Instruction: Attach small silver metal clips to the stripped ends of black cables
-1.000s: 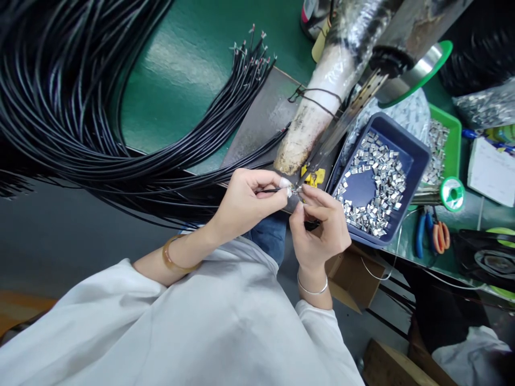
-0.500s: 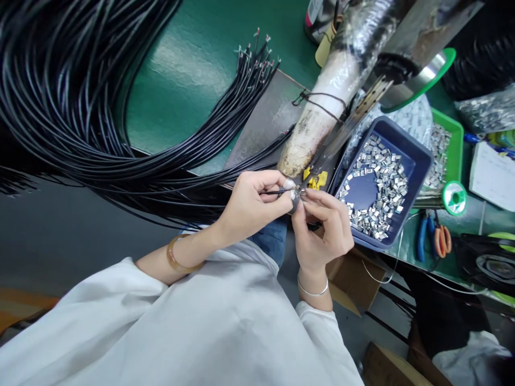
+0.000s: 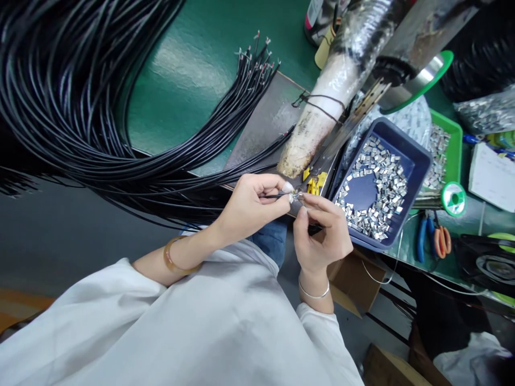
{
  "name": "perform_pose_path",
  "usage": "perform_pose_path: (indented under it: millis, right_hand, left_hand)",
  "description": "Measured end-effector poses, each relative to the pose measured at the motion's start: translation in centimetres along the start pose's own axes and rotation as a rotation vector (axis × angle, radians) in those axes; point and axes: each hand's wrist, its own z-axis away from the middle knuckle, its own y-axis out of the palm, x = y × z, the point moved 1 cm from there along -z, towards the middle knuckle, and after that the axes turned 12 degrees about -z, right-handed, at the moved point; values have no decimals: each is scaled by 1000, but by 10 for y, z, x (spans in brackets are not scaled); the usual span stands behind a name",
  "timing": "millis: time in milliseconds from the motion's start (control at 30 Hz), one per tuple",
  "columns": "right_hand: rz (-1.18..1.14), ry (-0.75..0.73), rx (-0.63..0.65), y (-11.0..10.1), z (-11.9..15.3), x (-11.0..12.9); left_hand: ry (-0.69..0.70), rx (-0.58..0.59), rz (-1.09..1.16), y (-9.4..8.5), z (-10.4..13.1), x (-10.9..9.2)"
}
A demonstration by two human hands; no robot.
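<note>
Pinched between the thumb and fingers of my left hand [image 3: 257,201] is the end of a black cable [image 3: 273,196]; its fingertips carry white wraps. A small shiny metal piece [image 3: 298,197] sits at the cable's tip, between both hands. My right hand [image 3: 324,228] closes thumb and fingertips at the far side of that piece; its exact shape is too small to tell. Just beyond the fingers lies a yellow tool part [image 3: 316,183], by the lower end of a white wrapped tube [image 3: 308,134].
A thick bundle of black cables [image 3: 173,155] with stripped ends covers the bench's left side. To the right stand a blue tray [image 3: 418,155] of small metal shells and a green tray [image 3: 453,131]. Pliers [image 3: 442,239] and a solder spool [image 3: 454,198] lie farther right.
My right thumb and fingertips have shifted slightly at the metal piece, and my right hand sits a touch farther left. My left hand keeps its pinch on the cable, slightly lower.
</note>
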Motion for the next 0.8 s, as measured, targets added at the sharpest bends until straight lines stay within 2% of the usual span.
perform_pose_path:
  millis: [167, 300, 367, 500, 600, 800]
  right_hand:
    - [-40, 133, 56, -3, -6, 1]
    - [-185, 285, 41, -5, -10, -1]
    - [-251, 325, 49, -5, -11, -2]
    - [-215, 204, 75, -3, -9, -1]
    - [-109, 96, 42, -3, -7, 2]
    - [75, -15, 9, 0, -2, 2]
  left_hand:
    - [78, 40, -132, -1, 8, 2]
    - [300, -80, -357, -5, 16, 5]
    - [353, -91, -373, -6, 18, 6]
    - [208, -7, -190, -6, 19, 8]
    - [145, 10, -85, -4, 17, 8]
    - [111, -19, -99, -3, 12, 13]
